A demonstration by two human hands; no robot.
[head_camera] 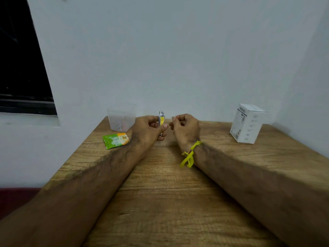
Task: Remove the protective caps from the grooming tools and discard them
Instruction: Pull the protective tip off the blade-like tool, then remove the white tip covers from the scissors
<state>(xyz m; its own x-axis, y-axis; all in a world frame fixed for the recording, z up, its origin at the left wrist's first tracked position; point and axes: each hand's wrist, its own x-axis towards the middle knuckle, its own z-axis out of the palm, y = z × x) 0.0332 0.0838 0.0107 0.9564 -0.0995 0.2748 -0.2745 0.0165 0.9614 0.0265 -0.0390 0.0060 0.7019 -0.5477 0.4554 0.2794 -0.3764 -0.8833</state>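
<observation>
- Right now the left hand [151,127] is gripping a nail clipper [161,118] upright, fingers and thumb curled round its lower half, while its metal head is sticking up above the thumb.
- Just right of the nail clipper, the right hand [185,128] is pinching a small pale cap [173,117] between fingertips; it is too small to make out clearly, but it is sitting apart from the clipper's head, so it looks already pulled off.
- Judging by looks, the nail clipper is behaving as a stiff, light, smooth metal piece; holding it by its flat sides, low on the body, is keeping fingers off the cutting end.
- That cap is probably very light and slick, easy to drop or flick away, so a firm fingertip pinch is suiting it better than a loose palm hold.
- Left of the nail clipper, a clear plastic container [122,117] is standing near the wall with something reddish inside; nearer the person from it, a green sachet [116,140] is lying flat close to the table's left edge.
- Well right of the nail clipper, a white box [247,123] is standing.
- Between the forearms, the wooden table [160,193] is offering open room, though both side edges are running close to the elbows.
</observation>
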